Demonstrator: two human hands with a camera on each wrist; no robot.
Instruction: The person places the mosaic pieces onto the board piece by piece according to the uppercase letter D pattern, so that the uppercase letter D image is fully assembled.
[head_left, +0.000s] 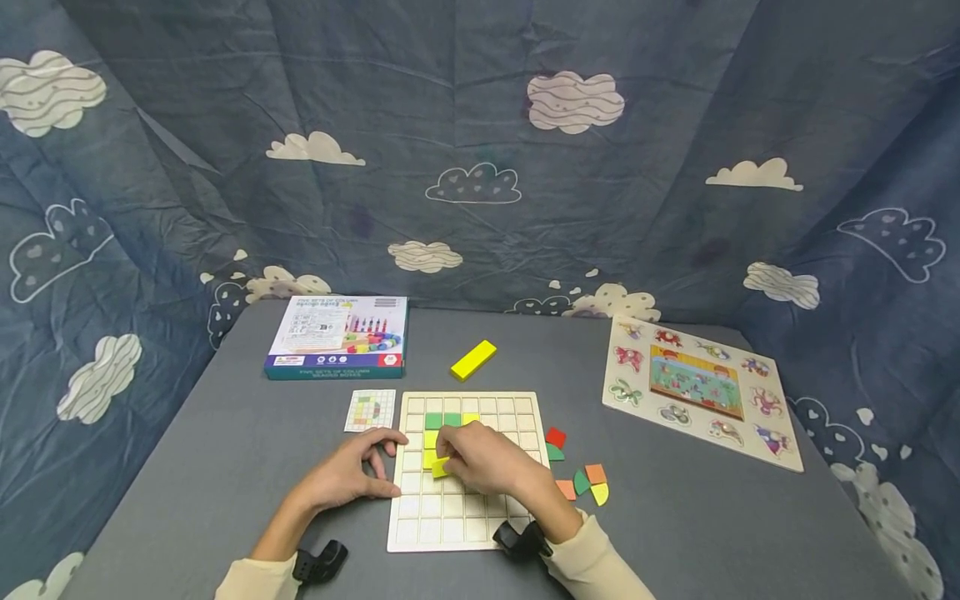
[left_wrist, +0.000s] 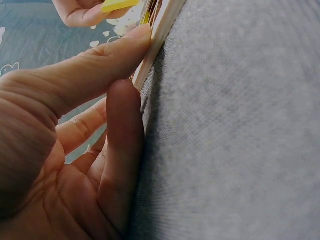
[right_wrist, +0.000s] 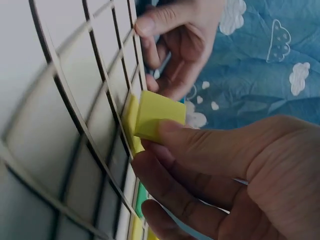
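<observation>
A wooden grid board [head_left: 417, 530] lies flat on the table, with green and yellow square tiles set in its upper left cells. My right hand [head_left: 487, 458] is over the board and pinches a yellow square tile [right_wrist: 157, 114] between thumb and fingers. That tile is tilted, near the yellow tiles in the left columns. At the board's left edge, my left hand [head_left: 348, 471] touches the rim with thumb and fingertips spread apart. In the left wrist view the thumb [left_wrist: 107, 62] rests along the wooden edge. My right hand hides several middle cells.
A small pattern card [head_left: 360, 423] lies left of the board. Loose red, green, orange [head_left: 596, 473] and yellow pieces lie to its right. Behind it are a yellow bar [head_left: 473, 360] and a boxed toy [head_left: 337, 337]. A wooden picture puzzle [head_left: 701, 392] sits at back right.
</observation>
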